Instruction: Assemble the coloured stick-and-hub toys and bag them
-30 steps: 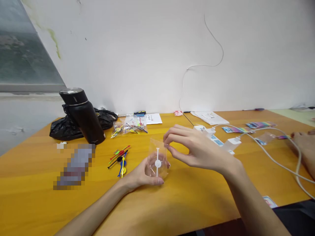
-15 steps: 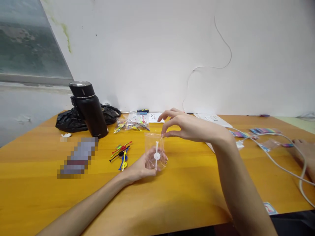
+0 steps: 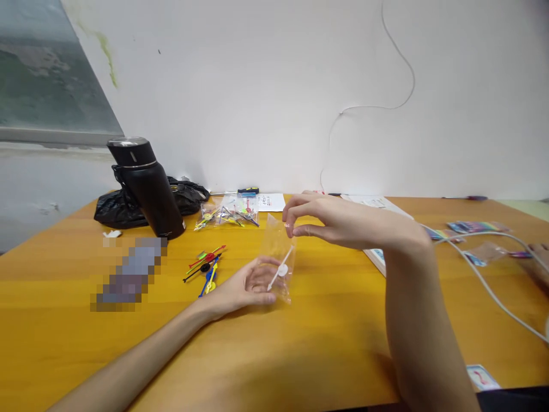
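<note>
A clear plastic bag (image 3: 274, 243) hangs over the table with a white arrow spinner (image 3: 282, 270) tilted inside it. My right hand (image 3: 315, 220) pinches the bag's upper edge between thumb and fingers. Just beneath, my left hand (image 3: 257, 283) has its thumb and curved fingers apart beside the bag's lower part; whether a fingertip touches the plastic I cannot tell. On the table to the left lie loose arrow spinners (image 3: 208, 269) in red, black, blue and yellow.
Behind them are bagged coloured spinners (image 3: 231, 214), a screwdriver (image 3: 247, 190) and papers (image 3: 373, 201). A black bottle (image 3: 150, 191) stands by a black plastic bag (image 3: 115, 209). A white cable (image 3: 484, 280) crosses the right side, near another person's hand (image 3: 539, 263).
The bag has turned and the spinner inside has gone from upright to slanted. My left fingers, earlier behind the bag, are now more to its left.
</note>
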The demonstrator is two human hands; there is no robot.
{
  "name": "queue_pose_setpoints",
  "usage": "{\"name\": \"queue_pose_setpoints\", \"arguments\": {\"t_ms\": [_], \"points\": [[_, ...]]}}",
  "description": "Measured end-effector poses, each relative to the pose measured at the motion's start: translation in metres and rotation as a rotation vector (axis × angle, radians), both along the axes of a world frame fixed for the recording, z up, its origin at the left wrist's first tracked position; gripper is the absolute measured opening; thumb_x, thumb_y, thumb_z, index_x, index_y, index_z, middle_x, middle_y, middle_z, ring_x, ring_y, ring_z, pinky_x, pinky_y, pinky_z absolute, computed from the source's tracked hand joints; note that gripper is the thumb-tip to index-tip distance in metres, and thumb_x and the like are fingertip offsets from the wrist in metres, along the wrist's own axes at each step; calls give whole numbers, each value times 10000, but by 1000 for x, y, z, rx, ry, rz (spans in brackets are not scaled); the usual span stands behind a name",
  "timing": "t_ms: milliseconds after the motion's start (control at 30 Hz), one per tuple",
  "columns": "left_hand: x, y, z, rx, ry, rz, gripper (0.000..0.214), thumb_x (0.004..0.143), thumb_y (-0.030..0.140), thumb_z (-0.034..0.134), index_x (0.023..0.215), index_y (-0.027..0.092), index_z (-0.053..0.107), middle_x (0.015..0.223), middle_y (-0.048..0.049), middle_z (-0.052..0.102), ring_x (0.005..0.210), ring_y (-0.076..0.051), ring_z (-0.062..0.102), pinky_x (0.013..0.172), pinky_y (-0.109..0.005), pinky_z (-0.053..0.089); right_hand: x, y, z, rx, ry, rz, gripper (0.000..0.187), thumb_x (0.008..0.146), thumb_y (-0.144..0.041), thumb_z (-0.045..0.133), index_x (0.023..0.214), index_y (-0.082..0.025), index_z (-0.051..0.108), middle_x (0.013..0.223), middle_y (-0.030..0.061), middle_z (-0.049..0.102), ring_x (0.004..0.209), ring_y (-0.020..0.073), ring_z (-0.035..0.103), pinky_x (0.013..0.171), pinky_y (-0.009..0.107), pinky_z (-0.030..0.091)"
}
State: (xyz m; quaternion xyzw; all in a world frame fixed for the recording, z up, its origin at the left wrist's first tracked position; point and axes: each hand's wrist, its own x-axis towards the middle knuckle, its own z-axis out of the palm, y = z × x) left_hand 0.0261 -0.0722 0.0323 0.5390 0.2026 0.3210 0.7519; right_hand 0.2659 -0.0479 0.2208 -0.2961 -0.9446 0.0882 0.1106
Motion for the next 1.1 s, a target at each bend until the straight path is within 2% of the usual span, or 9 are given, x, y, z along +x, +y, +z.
{"name": "queue_pose_setpoints", "arguments": {"t_ms": [133, 333, 467, 567, 700, 767, 867, 967, 1100], "points": [[-3, 4, 0, -50, 18, 3, 660, 744, 159, 866, 1313, 252, 546, 1340, -147, 650, 1119, -240, 683, 1042, -453, 485, -5, -1, 0, -13, 5, 2, 190, 1001, -261, 530, 956, -240, 714, 1072, 35, 699, 1018, 207, 633, 915, 377, 482], [-9, 0, 5, -143, -126, -203, 917, 624, 173, 943, 1412, 284, 486, 1340, -150, 618, 1141, -285, 662, 953, -490, 546, -7, -3, 3, -135, 10, 12, 185, 999, -246, 536, 971, -237, 718, 1002, 10, 733, 916, 175, 661, 790, 317, 491], [-6, -3, 4, -141, -32, -169, 766, 681, 110, 897, 1337, 262, 532, 1189, -109, 695, 1064, -238, 703, 905, -397, 561, -3, -1, 3, -235, 38, 67, 195, 1000, -265, 539, 1003, -246, 733, 949, 1, 744, 853, 160, 674, 751, 304, 501], [-3, -3, -1, -127, 47, -144, 674, 701, 89, 879, 1273, 234, 553, 1166, -108, 717, 1077, -236, 713, 895, -360, 561, 1, 2, 3, -287, 55, 104, 197, 1001, -292, 548, 1050, -260, 736, 943, -4, 750, 863, 160, 681, 752, 301, 514], [-4, -2, -8, -146, 48, -155, 681, 715, 97, 872, 1284, 236, 523, 1190, -115, 712, 1031, -238, 739, 841, -343, 579, 5, 4, 5, -288, 80, 114, 215, 1000, -311, 546, 1067, -264, 744, 961, -1, 750, 893, 161, 681, 772, 299, 517], [-5, -3, -8, -121, 52, -202, 733, 707, 83, 874, 1317, 255, 504, 1248, -128, 687, 1103, -260, 715, 798, -308, 581, 6, 2, 8, -295, 76, 107, 228, 999, -322, 540, 1075, -259, 746, 981, 3, 748, 898, 162, 681, 776, 297, 512], [-6, -6, -3, -79, -1, -305, 810, 669, 87, 898, 1347, 274, 495, 1334, -147, 631, 1283, -323, 603, 842, -365, 591, 4, -2, 12, -325, 30, 126, 251, 992, -349, 553, 1105, -230, 742, 1037, 33, 748, 912, 174, 681, 768, 292, 503], [-3, -8, 1, -68, -48, -298, 783, 670, 123, 907, 1335, 263, 517, 1297, -126, 637, 1247, -304, 615, 963, -482, 551, -2, -7, 14, -327, -32, 147, 255, 982, -338, 574, 1128, -207, 736, 1081, 64, 749, 936, 189, 678, 758, 285, 490], [1, -10, 0, 11, -9, -202, 668, 689, 122, 896, 1252, 244, 559, 1156, -86, 696, 1106, -245, 679, 912, -398, 555, -12, -7, 10, -304, -55, 176, 232, 978, -305, 579, 1119, -215, 741, 1100, 58, 749, 953, 188, 671, 765, 284, 480]]}}
